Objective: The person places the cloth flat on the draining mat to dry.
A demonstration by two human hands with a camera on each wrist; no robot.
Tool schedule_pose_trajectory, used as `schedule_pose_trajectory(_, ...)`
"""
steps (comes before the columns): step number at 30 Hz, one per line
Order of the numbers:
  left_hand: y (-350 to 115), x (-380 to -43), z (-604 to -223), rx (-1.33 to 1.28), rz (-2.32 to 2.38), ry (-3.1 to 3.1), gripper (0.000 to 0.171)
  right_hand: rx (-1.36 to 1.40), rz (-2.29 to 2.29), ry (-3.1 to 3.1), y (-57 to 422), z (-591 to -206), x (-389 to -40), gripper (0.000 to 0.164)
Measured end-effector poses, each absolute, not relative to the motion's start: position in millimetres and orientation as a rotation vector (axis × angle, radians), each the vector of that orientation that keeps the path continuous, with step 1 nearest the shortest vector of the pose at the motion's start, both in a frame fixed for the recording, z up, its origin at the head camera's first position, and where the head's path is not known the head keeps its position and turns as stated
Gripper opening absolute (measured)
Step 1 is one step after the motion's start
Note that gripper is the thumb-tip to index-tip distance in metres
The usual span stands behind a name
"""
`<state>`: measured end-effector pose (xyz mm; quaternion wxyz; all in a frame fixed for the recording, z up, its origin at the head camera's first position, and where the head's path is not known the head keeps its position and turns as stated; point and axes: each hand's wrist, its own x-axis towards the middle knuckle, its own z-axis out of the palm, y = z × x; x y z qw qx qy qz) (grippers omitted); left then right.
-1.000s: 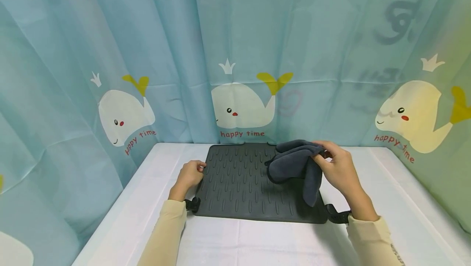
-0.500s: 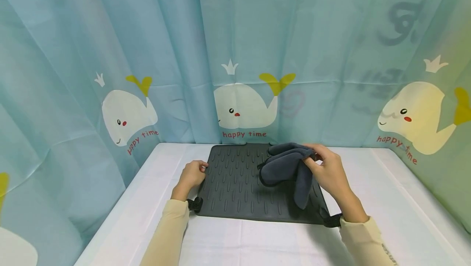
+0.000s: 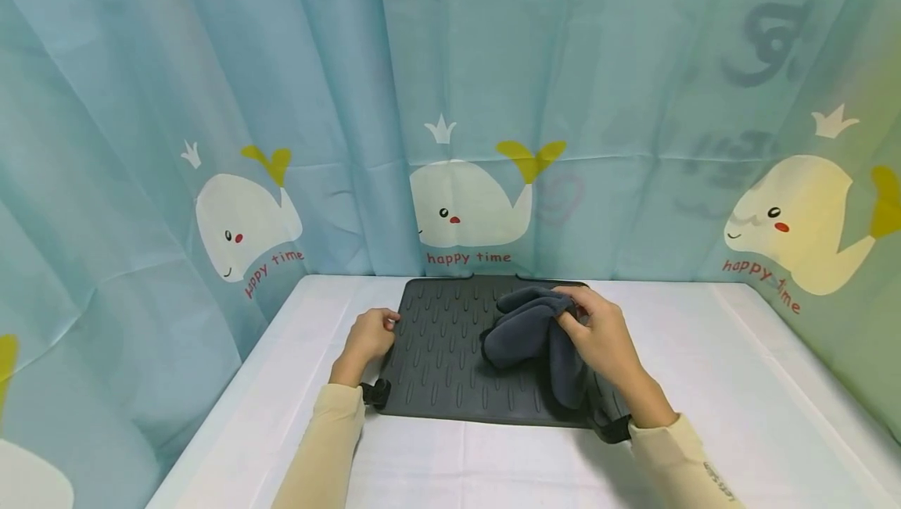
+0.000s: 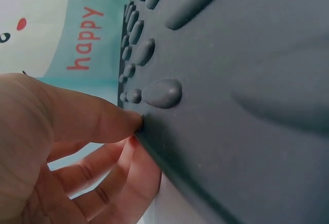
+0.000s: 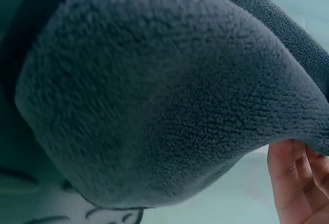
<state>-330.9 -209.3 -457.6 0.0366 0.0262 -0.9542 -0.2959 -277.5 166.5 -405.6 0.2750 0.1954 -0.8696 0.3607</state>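
Observation:
A dark grey mat [image 3: 443, 360] with rows of raised ridges lies on the white table. My left hand [image 3: 371, 335] is at its left edge. In the left wrist view the thumb [image 4: 97, 113] lies on top of the rim and the fingers are beneath, pinching it. My right hand [image 3: 598, 337] pinches a bunched grey-blue towel [image 3: 524, 333] at its upper right. The fuzzy towel [image 5: 154, 90] fills most of the right wrist view, and its folds hang over the right half of the mat, hiding part of the ridges.
The table [image 3: 450, 470] has a white cover. A light blue curtain [image 3: 338, 102] with whale prints hangs right behind the table and along both sides. Black wrist straps [image 3: 376, 392] sit near the mat's edges.
My right hand has moved left and a little toward me, carrying the towel farther across the mat. My left hand stays at the mat's left edge. The head view has shifted slightly.

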Motion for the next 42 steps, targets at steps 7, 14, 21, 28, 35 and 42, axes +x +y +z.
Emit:
schedule_pose_trajectory(7, -209, -331, -457, 0.069, -0.898, -2.931, 0.041, 0.487, 0.999, -2.349, 157, -409, -276, 0.028)
schedule_pose_trajectory(14, -208, -332, -458, 0.065, -0.899, -2.931, 0.041, 0.479, 1.005, -2.303, 155, -406, -277, 0.028)
schedule_pose_trajectory(21, -209, -332, -458, 0.075, -0.907, -2.933, 0.041, 0.454, 1.021, -2.3, 151, -402, -280, 0.027)
schedule_pose_trajectory(28, -211, -333, -459, 0.081, -0.909, -2.934, 0.041, 0.455, 1.074, -2.311, 142, -403, -293, 0.026)
schedule_pose_trajectory(35, -210, -333, -459, 0.085, -0.92, -2.937, 0.04, 0.436, 1.125, -2.358, 134, -404, -303, 0.028)
schedule_pose_trajectory(42, -210, -332, -458, 0.069, -0.912, -2.933, 0.041, 0.459, 1.15, -2.337, 128, -407, -310, 0.027)
